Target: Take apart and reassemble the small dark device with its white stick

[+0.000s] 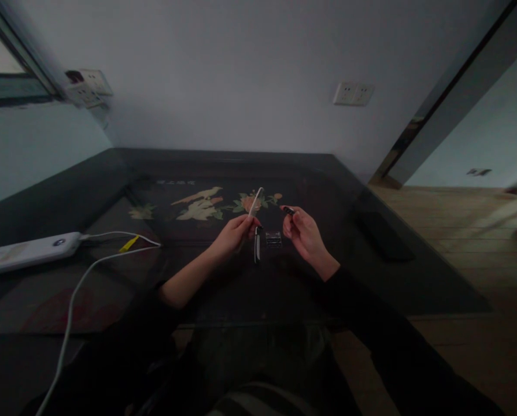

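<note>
My left hand [236, 232] is closed, with thumb and fingers pinched on a thin white strip [255, 202] that rises above them and bends at its top. Just beside those fingertips is a narrow dark-and-light looped piece [257, 245]; I cannot tell whether it hangs from the hand or lies on the table. My right hand [304, 231] pinches a small black piece with light marks [288, 210], its exact kind too small to tell. Between the hands, a small dark rectangular piece with pale lines [273, 240] rests on the tabletop.
The dark glossy table [224, 289] bears a bird-and-flower picture [198, 208]. A white power bank [33, 252] lies at left, with a white cable [71, 306] and a yellow tag [129, 244]. A flat black object [384, 237] lies at right. Wall sockets [354, 93] sit behind.
</note>
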Available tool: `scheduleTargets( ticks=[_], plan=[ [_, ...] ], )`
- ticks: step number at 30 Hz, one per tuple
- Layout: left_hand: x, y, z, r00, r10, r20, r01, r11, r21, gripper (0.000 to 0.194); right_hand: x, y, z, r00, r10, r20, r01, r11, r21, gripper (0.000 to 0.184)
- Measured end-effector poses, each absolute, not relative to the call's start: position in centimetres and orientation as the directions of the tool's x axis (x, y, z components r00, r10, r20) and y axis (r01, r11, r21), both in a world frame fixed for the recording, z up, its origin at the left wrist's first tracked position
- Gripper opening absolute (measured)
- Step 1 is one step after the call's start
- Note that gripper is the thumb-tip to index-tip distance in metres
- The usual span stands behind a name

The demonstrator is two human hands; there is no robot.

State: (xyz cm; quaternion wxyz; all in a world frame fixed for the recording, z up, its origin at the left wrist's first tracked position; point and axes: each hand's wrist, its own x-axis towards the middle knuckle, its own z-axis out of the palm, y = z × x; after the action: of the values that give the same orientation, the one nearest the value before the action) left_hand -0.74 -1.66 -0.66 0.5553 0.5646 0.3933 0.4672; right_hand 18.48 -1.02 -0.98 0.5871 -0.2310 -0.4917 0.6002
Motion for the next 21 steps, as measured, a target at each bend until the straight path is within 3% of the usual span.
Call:
scheduleTargets(
  ticks=[3,6,10,21],
  plan=[
    [-1.6,-1.2,-0.4,0.163,0.983,0.089,0.163,-0.116,0.98,0.03,18.5,-1.1,-0.9,-0.2,0.941,0.271,-0.444,0.16,-0.882,0.036],
    [-2.3,-0.9,-0.4,0.177,0.983,0.04,0.321,-0.096,0.942,0.032,18.5,-1.1,-0.9,-0.197,0.95,0.244,-0.399,0.15,-0.905,0.038],
    [-2.8,-0.1,-0.9,0.252,0.967,-0.024,0.316,-0.058,0.947,0.027,18.5,-1.0,-1.0,-0.188,0.96,0.208,-0.37,0.127,-0.92,0.038],
    [-3.1,0.2,-1.7,0.17,0.977,-0.126,0.489,0.027,0.872,0.006,18.4,-1.1,-1.0,-0.179,0.974,0.14,-0.311,0.079,-0.947,0.037]
  ],
)
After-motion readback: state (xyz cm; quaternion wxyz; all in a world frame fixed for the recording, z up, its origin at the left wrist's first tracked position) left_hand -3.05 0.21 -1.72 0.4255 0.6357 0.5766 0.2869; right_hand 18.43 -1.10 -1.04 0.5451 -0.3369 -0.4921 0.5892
